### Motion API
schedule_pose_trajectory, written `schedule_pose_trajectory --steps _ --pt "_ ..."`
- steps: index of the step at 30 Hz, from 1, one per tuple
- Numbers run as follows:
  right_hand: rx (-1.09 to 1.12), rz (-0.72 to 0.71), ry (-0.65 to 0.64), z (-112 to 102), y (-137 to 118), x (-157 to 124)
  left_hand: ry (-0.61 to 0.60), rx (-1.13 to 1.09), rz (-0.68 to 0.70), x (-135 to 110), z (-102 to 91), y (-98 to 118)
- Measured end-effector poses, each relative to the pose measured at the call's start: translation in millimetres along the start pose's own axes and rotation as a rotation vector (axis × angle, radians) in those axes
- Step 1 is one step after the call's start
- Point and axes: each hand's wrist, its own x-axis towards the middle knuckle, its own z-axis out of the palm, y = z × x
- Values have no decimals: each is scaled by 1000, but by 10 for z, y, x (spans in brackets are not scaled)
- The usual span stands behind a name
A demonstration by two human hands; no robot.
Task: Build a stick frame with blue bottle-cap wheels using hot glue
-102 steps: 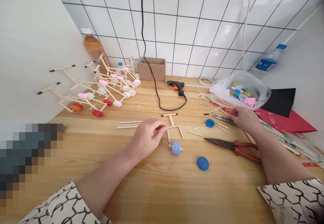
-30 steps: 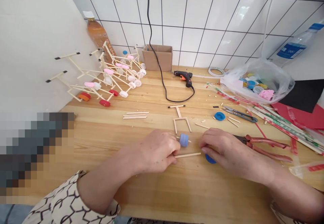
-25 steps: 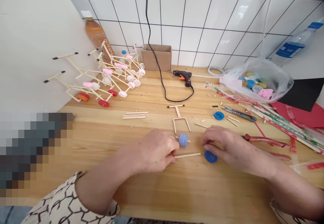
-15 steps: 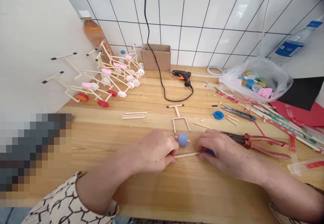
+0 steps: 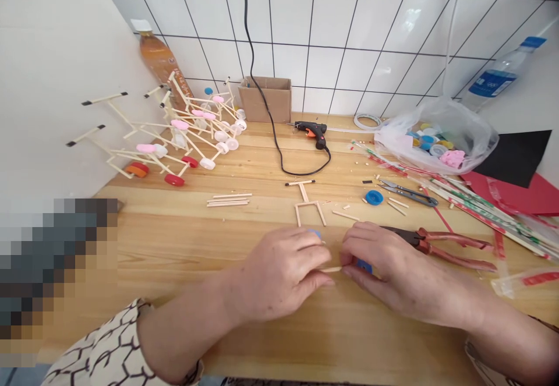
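Note:
My left hand is closed, thumb and fingers pinching a thin wooden stick. The stick runs across to my right hand, which is closed around a dark blue bottle cap partly covered by its fingers. The stick's right end meets the fingertips there; whether it enters the cap is hidden. Behind my left hand, a lighter blue piece shows only its top edge. Just beyond lies a small stick frame, with a black-tipped crossbar.
Red-handled pliers lie beside my right hand, with snips and a blue cap further back. A glue gun and its black cord lie near the wall. Wheeled stick models stand at left; a bag of caps sits right.
My left hand has slid right toward my right hand, covering most of the stick and the lighter blue piece. My right hand stays nearly in place. The view has shifted slightly.

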Motion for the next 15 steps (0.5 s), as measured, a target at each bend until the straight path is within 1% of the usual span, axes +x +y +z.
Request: schedule_pose_trajectory --steps 3,5,7,9,12,13,15 --pt "67 -35 34 35 -57 4 -25 5 24 -17 72 33" --pt "115 -63 59 44 -83 17 -15 -3 24 -22 93 36" --pt "175 -53 83 18 -69 29 22 -30 20 -20 87 26" --pt "224 6 137 -45 3 34 102 -82 -2 -11 62 10" --pt "193 130 306 -174 200 23 238 -190 -89 6 20 -9" --pt "167 164 363 -215 272 16 267 -226 -124 10 11 -12" --pt "139 252 427 -282 393 -3 290 -282 -182 15 3 -16"
